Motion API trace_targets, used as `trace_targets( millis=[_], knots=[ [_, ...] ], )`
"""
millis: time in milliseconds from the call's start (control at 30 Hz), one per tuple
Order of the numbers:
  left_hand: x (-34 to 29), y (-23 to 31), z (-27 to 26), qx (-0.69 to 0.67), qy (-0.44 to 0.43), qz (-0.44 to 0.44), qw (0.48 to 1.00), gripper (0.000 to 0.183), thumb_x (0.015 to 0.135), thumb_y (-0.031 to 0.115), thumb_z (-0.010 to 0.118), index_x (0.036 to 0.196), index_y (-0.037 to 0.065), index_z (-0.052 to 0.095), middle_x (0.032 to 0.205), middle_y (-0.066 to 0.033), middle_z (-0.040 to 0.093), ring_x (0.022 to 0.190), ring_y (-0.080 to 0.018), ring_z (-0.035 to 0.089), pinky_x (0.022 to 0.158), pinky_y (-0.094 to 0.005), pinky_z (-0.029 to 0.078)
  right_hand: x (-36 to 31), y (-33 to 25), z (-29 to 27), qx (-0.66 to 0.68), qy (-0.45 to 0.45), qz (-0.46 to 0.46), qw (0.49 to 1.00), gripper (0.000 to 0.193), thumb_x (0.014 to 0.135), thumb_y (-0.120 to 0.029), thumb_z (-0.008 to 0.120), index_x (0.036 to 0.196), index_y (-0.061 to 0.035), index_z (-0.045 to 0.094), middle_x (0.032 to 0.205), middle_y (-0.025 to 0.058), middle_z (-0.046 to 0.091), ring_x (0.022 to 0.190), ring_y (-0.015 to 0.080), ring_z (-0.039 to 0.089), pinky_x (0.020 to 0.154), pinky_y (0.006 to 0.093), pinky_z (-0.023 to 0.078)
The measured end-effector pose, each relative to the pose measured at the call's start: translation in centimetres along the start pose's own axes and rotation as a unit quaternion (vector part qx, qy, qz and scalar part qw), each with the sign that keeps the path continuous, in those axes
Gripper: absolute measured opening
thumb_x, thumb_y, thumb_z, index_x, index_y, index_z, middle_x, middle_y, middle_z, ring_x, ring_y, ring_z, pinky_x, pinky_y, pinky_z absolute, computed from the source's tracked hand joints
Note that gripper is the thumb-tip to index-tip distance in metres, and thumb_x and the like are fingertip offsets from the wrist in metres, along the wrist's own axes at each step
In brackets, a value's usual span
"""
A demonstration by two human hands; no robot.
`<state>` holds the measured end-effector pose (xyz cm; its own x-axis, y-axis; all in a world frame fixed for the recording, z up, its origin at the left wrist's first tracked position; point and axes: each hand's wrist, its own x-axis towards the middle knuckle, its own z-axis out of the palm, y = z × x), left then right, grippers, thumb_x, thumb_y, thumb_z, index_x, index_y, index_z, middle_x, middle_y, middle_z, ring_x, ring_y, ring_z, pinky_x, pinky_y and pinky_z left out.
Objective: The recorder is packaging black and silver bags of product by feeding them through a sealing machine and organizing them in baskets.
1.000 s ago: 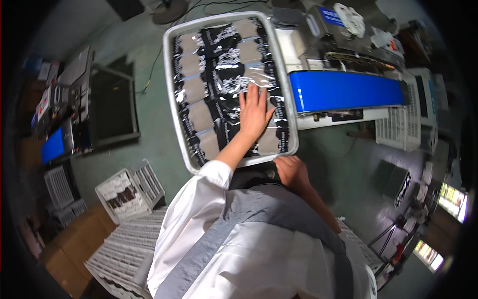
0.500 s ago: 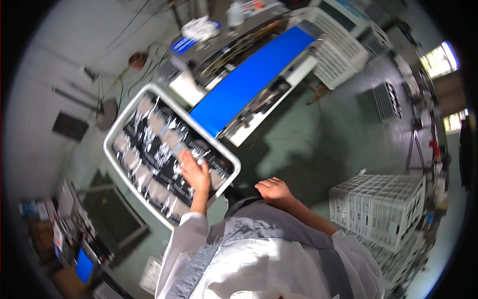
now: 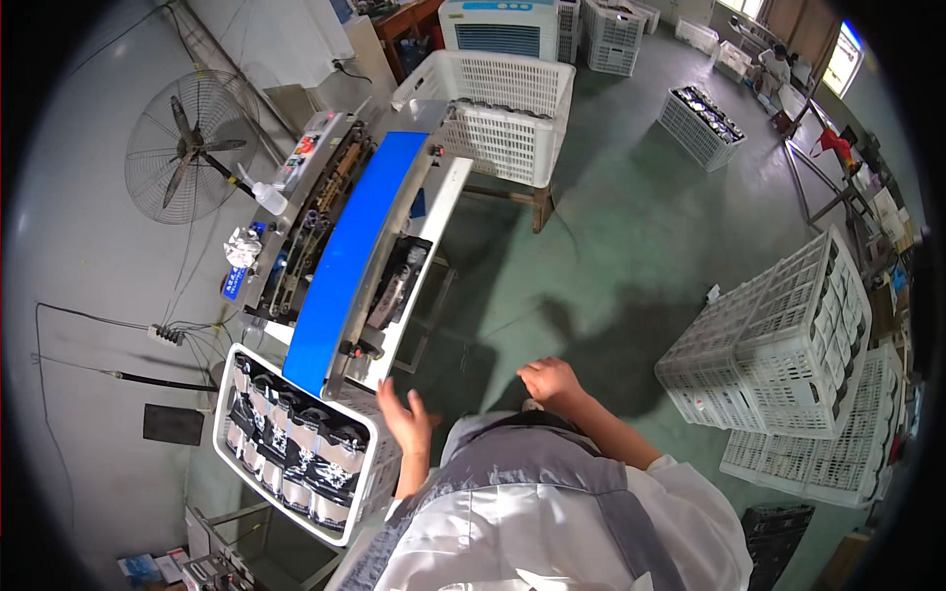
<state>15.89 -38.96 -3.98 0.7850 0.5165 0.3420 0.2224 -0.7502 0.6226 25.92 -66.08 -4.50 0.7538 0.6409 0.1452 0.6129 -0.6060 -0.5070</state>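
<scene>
While the white crate point(image 3: 382, 463) of packets point(image 3: 291, 448) lies slantwise at the lower left of the frame, the left hand point(image 3: 406, 422) is raised just beside its upper right corner, fingers pointing up the frame and spread apart, thumb held away. Whether this hand touches the rim cannot be told. Right of the lower centre, the right hand point(image 3: 554, 380) is held before the body, back uppermost, fingers drawn together and loosely curled toward the left; whether anything lies within its palm cannot be told.

The crate's upper edge meets the lower end of the blue conveyor belt point(image 3: 345, 266), which bounds the room above the left hand. Beyond the right hand, green floor point(image 3: 552, 276) extends toward the upper right, bordered at the right of the frame by stacked white crates point(image 3: 759, 345) and at upper centre by another slatted crate point(image 3: 503, 138).

Inside the rim, the packets stand in close rows, their glossy black film alternating with beige panels and marked by bright reflections.
</scene>
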Motion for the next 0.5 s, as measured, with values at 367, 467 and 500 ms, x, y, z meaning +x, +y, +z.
trace_targets(
  millis=[367,467,500],
  knots=[
    [8.8,8.9,12.8,-0.046,-0.208,0.070,0.974,0.038,0.081,0.008,0.058,0.116,-0.004,0.049,0.130,-0.0247,0.043,0.111,-0.0420,0.050,0.089,-0.0429,0.045,1.6,8.2,-3.1,0.102,0.110,0.166,0.975,0.012,0.079,-0.011,0.058,0.087,-0.0079,0.066,0.085,0.0084,0.066,0.077,0.0309,0.061,0.068,0.0396,0.049],
    [12.7,10.8,17.6,-0.062,-0.221,0.112,0.967,0.039,0.081,0.009,0.058,0.117,-0.002,0.050,0.130,-0.0237,0.044,0.108,-0.0415,0.052,0.088,-0.0437,0.045,4.8,11.6,-3.8,0.102,0.098,0.159,0.977,0.012,0.079,-0.011,0.058,0.088,-0.0079,0.066,0.085,0.0083,0.066,0.076,0.0311,0.061,0.068,0.0397,0.049],
    [14.1,11.3,19.5,-0.073,-0.227,0.120,0.964,0.038,0.081,0.009,0.058,0.117,-0.001,0.050,0.130,-0.0223,0.044,0.108,-0.0408,0.052,0.088,-0.0435,0.046,6.4,12.9,-4.2,0.094,0.103,0.162,0.977,0.012,0.079,-0.012,0.059,0.087,-0.0078,0.066,0.085,0.0087,0.066,0.075,0.0311,0.061,0.067,0.0394,0.049]
  ],
)
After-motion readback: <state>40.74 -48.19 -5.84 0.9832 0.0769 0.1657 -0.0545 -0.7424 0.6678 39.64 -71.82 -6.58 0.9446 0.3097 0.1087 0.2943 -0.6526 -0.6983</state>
